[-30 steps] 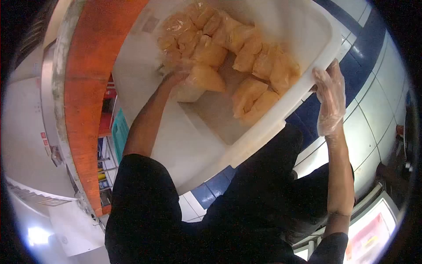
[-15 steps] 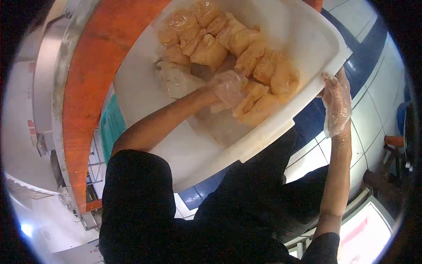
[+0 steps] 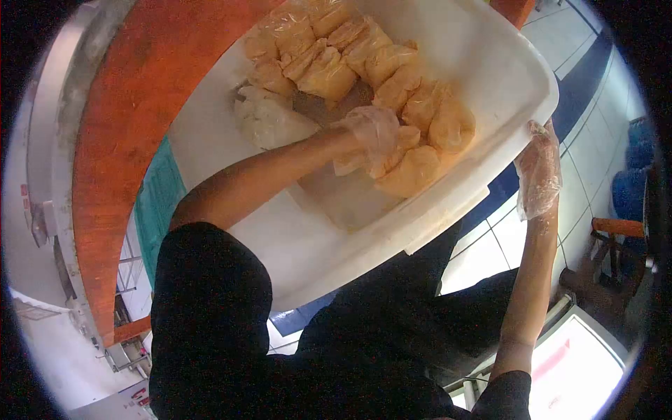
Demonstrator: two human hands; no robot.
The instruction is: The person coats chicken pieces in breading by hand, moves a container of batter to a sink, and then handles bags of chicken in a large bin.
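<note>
My left hand (image 3: 378,136), in a clear plastic glove, reaches into a white plastic tub (image 3: 280,259). Its fingers curl down over a clear plastic bag of yellowish-orange food (image 3: 353,164), and the fingertips are partly hidden. Several similar filled bags (image 3: 325,73) lie packed together around it along the far and right sides of the tub. A paler, whitish bag (image 3: 269,119) lies left of the hand. My right hand (image 3: 540,168), also gloved and speckled with bits, is closed round the tub's right rim, its fingertips hidden.
An orange-red tabletop (image 3: 133,105) runs along the left side. A teal object (image 3: 157,203) shows between it and the tub. White and blue floor tiles (image 3: 483,252) lie below. At right are a wooden stool (image 3: 616,227) and a brightly lit white panel (image 3: 577,364).
My left hand has shifted slightly right and up among the bags. The view has moved a little, and my right hand stays on the tub's rim.
</note>
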